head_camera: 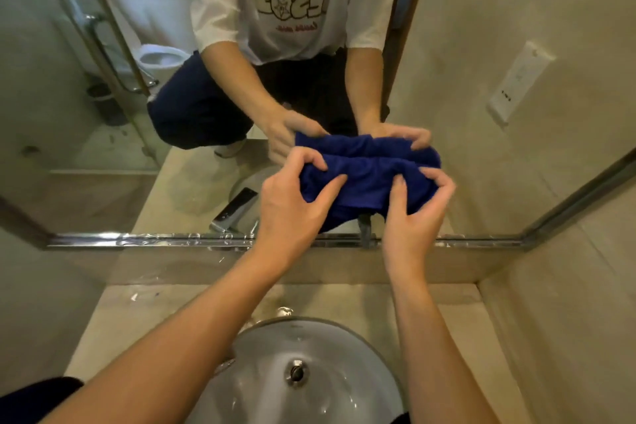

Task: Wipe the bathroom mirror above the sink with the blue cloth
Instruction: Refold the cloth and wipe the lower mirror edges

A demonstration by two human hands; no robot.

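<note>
Gripping the bunched blue cloth (366,179) from either end, the left hand (292,206) and right hand (414,213) hold it against the bathroom mirror (103,113) above the sink (344,348).

Cloth (368,179): blue terry, matt, napped. Mirror (103,113): glossy glass, with a polished metal trim (155,240) along its near edge. Sink (330,354): smooth, glossy, wet. Counter (457,320): beige stone, slight sheen.

Mirror (103,113) glass open left of hands; side wall (568,303) hems right; sink (344,337) below.
</note>
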